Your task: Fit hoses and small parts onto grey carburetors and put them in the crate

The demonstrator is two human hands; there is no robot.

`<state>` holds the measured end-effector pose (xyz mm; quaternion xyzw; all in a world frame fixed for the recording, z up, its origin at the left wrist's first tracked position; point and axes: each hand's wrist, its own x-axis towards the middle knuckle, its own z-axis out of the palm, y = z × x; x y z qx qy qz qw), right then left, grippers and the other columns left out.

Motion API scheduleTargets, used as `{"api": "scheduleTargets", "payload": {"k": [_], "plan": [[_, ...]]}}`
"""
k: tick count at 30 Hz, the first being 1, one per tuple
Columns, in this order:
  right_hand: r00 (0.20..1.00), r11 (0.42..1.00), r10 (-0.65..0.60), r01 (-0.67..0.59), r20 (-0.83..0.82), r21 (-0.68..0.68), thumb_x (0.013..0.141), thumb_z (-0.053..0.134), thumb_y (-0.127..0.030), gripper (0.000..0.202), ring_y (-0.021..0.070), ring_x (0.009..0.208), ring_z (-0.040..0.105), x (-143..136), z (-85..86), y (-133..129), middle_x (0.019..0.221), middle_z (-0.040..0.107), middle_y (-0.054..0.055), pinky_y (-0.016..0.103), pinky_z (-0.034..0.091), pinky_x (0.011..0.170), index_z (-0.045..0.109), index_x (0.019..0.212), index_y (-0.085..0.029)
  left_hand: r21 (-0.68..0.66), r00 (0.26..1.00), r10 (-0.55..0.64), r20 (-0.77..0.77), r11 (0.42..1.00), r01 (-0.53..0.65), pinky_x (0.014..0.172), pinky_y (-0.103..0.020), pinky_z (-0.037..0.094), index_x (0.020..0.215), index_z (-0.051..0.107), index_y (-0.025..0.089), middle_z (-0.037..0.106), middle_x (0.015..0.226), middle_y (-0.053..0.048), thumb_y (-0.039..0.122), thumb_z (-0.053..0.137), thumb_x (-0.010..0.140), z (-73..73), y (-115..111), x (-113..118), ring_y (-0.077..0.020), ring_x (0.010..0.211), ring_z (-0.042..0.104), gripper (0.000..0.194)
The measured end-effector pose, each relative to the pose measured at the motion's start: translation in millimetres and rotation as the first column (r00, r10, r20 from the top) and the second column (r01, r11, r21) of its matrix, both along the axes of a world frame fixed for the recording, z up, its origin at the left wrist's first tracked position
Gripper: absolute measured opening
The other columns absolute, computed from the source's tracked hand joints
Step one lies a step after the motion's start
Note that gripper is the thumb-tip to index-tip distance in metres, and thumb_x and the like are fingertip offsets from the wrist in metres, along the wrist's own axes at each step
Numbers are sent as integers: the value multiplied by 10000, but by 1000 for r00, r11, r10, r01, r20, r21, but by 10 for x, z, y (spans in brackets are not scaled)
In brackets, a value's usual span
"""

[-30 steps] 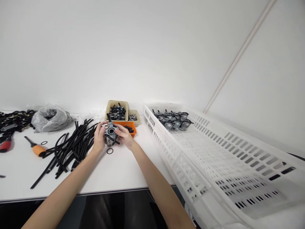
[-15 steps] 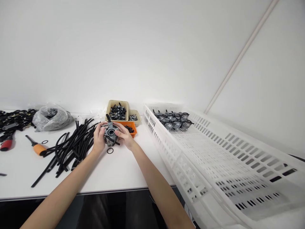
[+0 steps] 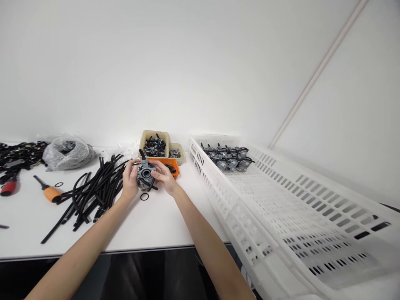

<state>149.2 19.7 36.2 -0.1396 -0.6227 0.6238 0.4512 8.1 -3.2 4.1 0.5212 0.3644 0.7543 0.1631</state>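
Note:
Between my two hands is a grey metal carburetor (image 3: pixel 144 174), its round bore facing me. A black cap or boot sticks up from its top, and a short black hose comes off its lower right. My left hand (image 3: pixel 130 179) grips the left side, fingers behind and thumb in front. On the other side my right hand (image 3: pixel 164 177) is closed round it, thumb near the bore. A black O-ring (image 3: pixel 144 196) lies on the white table just below the carburetor. Left of my hands spreads a pile of black rubber hoses (image 3: pixel 96 187).
Behind my hands stand an orange basket (image 3: pixel 176 171) and two beige bins of small parts (image 3: pixel 154 146). A white perforated crate (image 3: pixel 215 183) on the right holds several carburetors (image 3: pixel 231 160). Leftward lie an orange-handled tool (image 3: pixel 51 194), a red-handled tool (image 3: pixel 8 188) and a plastic bag (image 3: pixel 68 156).

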Motion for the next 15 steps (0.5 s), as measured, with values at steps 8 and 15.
{"api": "scheduleTargets", "payload": {"k": [8,15], "plan": [[999,999,27,-28,-32,-18,694,766,-350,442,196,1118,572,0,-17,-9,1176,633,31,329,428,971,588,1089,-263,-11,999,35,-21,999,-35,844,-345,460,960,591,189,641,927,-48,539,430,858,3,-3,-1,-209,905,599,398],[1000,997,1,-2,-16,-73,656,783,-380,450,196,1030,591,-4,0,-24,1098,640,34,309,462,880,571,1030,-246,-21,1000,24,-14,999,-25,806,-323,465,948,591,186,640,903,-45,516,437,864,19,-8,8,-195,866,599,374]]}}
